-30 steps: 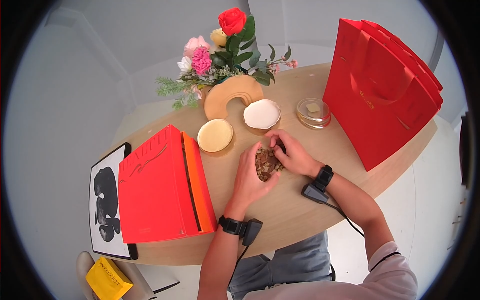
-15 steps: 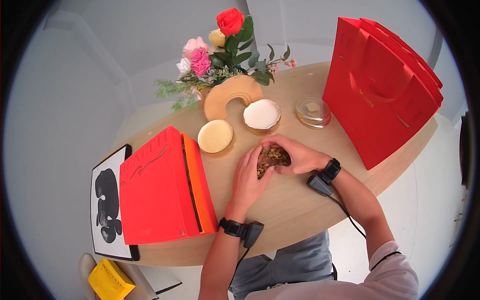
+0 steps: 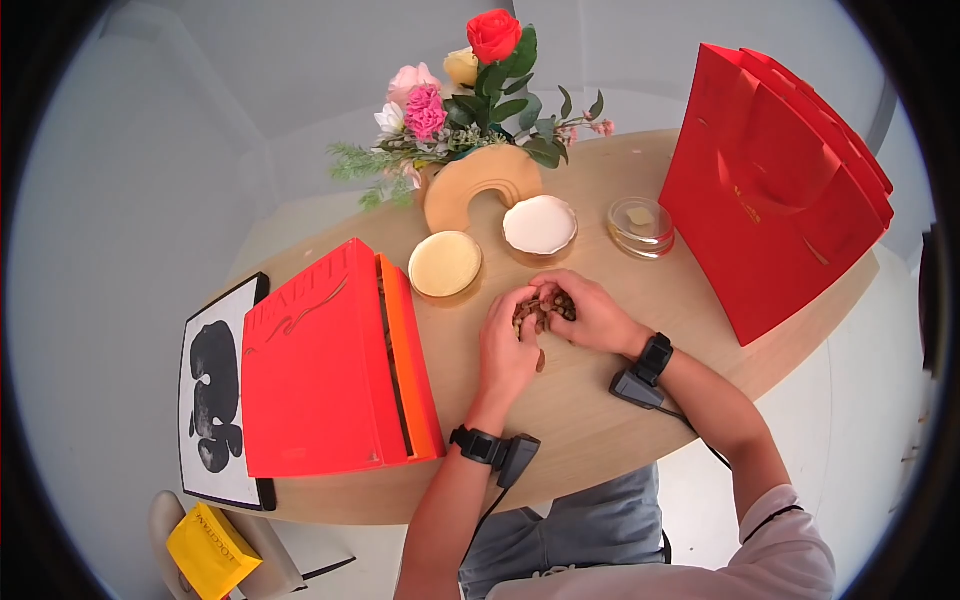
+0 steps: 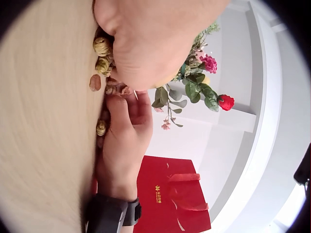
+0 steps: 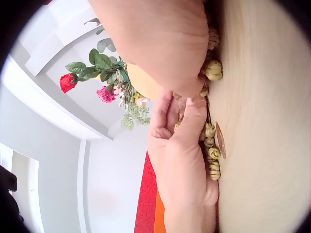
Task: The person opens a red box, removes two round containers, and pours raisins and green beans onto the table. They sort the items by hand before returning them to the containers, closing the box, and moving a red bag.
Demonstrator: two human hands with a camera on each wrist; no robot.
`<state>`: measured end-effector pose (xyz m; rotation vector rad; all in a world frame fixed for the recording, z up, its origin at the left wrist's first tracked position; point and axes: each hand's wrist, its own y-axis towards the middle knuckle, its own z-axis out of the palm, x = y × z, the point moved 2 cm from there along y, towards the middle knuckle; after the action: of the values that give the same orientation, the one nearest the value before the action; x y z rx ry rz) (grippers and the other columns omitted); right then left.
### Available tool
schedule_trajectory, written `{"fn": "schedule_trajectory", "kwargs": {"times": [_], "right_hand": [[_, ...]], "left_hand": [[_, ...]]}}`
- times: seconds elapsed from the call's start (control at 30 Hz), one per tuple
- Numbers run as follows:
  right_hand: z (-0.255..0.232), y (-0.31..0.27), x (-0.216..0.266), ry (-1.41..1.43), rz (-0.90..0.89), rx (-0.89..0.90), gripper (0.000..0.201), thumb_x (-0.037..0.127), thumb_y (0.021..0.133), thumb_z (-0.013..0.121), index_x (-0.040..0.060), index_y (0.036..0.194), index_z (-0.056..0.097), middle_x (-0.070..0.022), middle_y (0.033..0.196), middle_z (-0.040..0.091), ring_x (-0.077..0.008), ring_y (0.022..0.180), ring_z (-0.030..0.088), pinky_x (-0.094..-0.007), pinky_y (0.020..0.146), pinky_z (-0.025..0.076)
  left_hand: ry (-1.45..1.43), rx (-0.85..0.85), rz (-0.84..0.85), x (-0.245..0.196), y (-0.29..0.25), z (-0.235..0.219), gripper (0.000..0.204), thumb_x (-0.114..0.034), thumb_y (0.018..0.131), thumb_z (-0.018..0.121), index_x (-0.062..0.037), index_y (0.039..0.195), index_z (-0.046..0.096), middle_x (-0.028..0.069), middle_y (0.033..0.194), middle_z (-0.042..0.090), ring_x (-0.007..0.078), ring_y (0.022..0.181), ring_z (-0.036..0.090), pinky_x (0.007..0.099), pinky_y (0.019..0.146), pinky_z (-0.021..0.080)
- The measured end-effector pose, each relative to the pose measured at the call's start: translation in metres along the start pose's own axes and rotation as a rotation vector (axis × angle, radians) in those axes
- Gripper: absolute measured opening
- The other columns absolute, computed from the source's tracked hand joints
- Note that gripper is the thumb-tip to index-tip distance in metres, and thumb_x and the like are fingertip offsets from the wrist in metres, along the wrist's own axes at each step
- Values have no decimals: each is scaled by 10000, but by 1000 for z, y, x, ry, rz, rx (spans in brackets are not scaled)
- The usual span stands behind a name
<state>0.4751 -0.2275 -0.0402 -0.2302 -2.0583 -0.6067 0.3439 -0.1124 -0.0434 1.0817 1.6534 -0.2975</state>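
Note:
Both hands are cupped around a small heap of dried herb pieces (image 3: 541, 312) on the table, fingertips meeting at its far side. The heap mixes knobbly yellow-green curls (image 5: 214, 70) with thin brown slices (image 4: 95, 82). My left hand (image 3: 507, 345) curls round the heap's left side, its thumb laid over the pieces. From the right, my right hand (image 3: 600, 318) curls in, thumb bent onto the heap. Several curls stick out under the hands' lower edges in the wrist views, and one brown slice (image 3: 541, 361) lies outside by the left thumb. Palms hide much of the heap.
Beyond the hands stand a gold-topped round container (image 3: 445, 264), a white-topped one (image 3: 540, 225) and a clear dish (image 3: 641, 228). A red box (image 3: 315, 370) is at left, a red bag (image 3: 775, 200) at right. Flowers (image 3: 450, 110) stand behind an arch-shaped wooden piece (image 3: 480, 180).
Both hands have drawn tighter over the herb pieces, so less of the heap shows, and a brown slice now lies outside the left thumb. The head view has shifted slightly.

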Motion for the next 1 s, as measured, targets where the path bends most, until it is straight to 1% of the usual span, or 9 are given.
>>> {"fn": "schedule_trajectory", "kwargs": {"times": [0.13,0.2,0.43,0.53,0.67,0.87,0.93,0.97,1.0], "right_hand": [[0,0,0,-2,35,-15,473,-8,872,647,29,1339,579,-107,1021,645,-259,956,652,-388,862,552],[-1,0,-3,-32,-1,-24,458,-3,882,628,29,1336,580,-107,1012,644,-258,948,650,-390,860,548],[-6,-1,-8,-54,-26,-84,383,-20,890,574,13,1269,623,-102,973,641,-239,915,640,-370,849,535],[-10,-2,-7,29,37,-57,379,-31,875,561,5,1244,639,-101,970,652,-229,899,643,-362,846,536],[-15,-4,-3,41,12,-42,412,-45,853,546,4,1251,640,-103,997,674,-222,903,651,-357,853,539],[-18,-5,-7,62,-35,-26,450,-37,825,550,-10,1267,633,-136,1091,698,-239,1040,681,-361,970,542],[-17,-5,-14,160,-17,-65,470,-28,821,557,-29,1288,608,-160,1174,692,-269,1134,681,-373,1035,534],[-18,-5,-13,159,-18,-65,470,-28,821,557,-29,1288,608,-160,1174,692,-269,1134,681,-373,1035,534],[-20,-5,-11,126,-21,-67,498,-20,820,567,-30,1317,589,-173,1234,678,-287,1184,664,-385,1066,520]], "left_hand": [[-87,-27,-31,7,1,2,372,116,933,592,-27,1273,631,157,1185,700,307,1085,700,396,962,548],[-119,-30,-84,8,1,1,379,150,943,499,-2,1260,643,120,1139,721,216,1112,686,334,986,535],[-151,-36,18,12,1,-1,473,197,851,429,9,1226,650,120,1137,711,198,1069,668,330,992,522],[-133,-18,47,9,0,-2,469,184,829,464,10,1226,641,116,1121,701,206,1070,657,335,989,516],[-104,11,74,4,-1,-5,507,138,777,503,8,1251,626,129,1116,660,242,1077,641,349,1004,500],[-126,17,154,-1,-2,-7,528,67,739,527,8,1254,625,141,1100,629,264,1072,624,367,1014,490],[-130,19,163,-1,-2,-8,519,53,739,529,9,1246,629,140,1086,629,264,1068,623,368,1011,490],[-126,45,160,0,-2,-9,510,31,752,536,6,1252,630,155,1088,629,283,1072,630,378,1010,491],[-122,71,157,1,-2,-10,502,9,765,543,4,1259,631,171,1091,629,303,1077,636,388,1010,492]]}}
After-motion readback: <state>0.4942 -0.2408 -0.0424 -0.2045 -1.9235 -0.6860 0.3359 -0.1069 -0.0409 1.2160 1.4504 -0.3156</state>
